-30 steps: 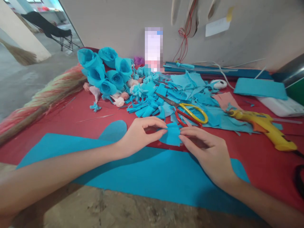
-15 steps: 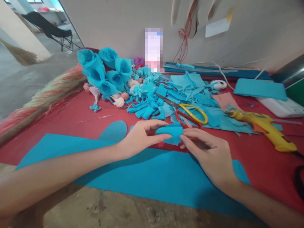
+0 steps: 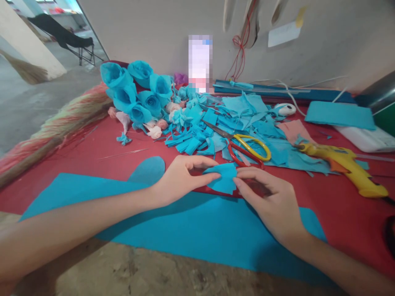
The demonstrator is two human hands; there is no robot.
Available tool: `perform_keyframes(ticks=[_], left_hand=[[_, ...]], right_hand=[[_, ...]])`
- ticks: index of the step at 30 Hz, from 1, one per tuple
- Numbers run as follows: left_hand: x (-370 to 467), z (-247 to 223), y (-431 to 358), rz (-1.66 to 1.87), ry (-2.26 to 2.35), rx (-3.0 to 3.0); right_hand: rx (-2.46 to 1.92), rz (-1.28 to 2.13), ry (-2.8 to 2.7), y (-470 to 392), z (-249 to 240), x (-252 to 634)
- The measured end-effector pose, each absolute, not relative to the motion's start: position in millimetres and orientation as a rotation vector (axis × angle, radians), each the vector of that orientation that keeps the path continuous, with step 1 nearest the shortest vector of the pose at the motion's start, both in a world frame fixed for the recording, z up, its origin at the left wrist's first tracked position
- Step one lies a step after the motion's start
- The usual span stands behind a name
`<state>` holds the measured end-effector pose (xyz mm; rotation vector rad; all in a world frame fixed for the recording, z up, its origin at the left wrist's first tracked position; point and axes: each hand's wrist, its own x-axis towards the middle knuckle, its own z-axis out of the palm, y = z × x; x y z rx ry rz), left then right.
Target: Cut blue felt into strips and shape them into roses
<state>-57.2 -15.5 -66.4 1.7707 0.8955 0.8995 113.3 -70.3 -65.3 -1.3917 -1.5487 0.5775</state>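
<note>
Between my two hands is a small blue crepe paper piece (image 3: 224, 177), spread fairly flat with an uneven lower edge. My left hand (image 3: 182, 177) pinches its left side, thumb in front and fingers behind. The right edge is gripped by my right hand (image 3: 271, 196) between thumb and fingertips. Under my forearms lies a large blue paper sheet (image 3: 185, 230) along the table's front. A rounded blue paper piece (image 3: 151, 169) rests just left of my left hand. Scissors (image 3: 247, 144) with yellow and red handles lie behind my hands on paper scraps.
Several blue paper flowers (image 3: 123, 94) stand at the back left, beside small pink and white ones. Blue paper scraps (image 3: 243, 105) cover the back middle of the red table (image 3: 92, 158). A yellow glue gun (image 3: 345, 162) lies right. Along the left edge is a broom (image 3: 61, 127).
The blue crepe paper piece, curled over before, now shows flatter and hangs slightly lower between my fingers. Both hands keep their pinch, and my right hand has shifted a little leftward.
</note>
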Motion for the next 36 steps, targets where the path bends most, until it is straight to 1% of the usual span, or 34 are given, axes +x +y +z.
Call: perform_keyframes(ticks=[5, 16, 23, 27, 36], left_hand=[[-57.7, -66.5, -15.3, 0.894, 0.897, 1.799], [-57.5, -68.1, -16.2, 0.868, 0.918, 1.805], [-58.4, -68.2, -15.7, 0.873, 0.9, 1.777], [-58.6, -67.5, -15.4, 0.863, 0.862, 1.751], [-57.3, -64.3, -15.3, 0.882, 0.896, 1.681]], right_hand=[[-1.368, 0.53, -1.594, -71.3, -68.4, 113.7], [-1.394, 0.615, -1.587, -69.5, -64.2, 113.0], [-1.389, 0.777, -1.43, -72.2, -64.0, 112.6], [-1.396, 0.882, -1.442, -72.5, -63.6, 113.4], [-1.419, 0.915, -1.483, -69.8, -66.0, 115.1]])
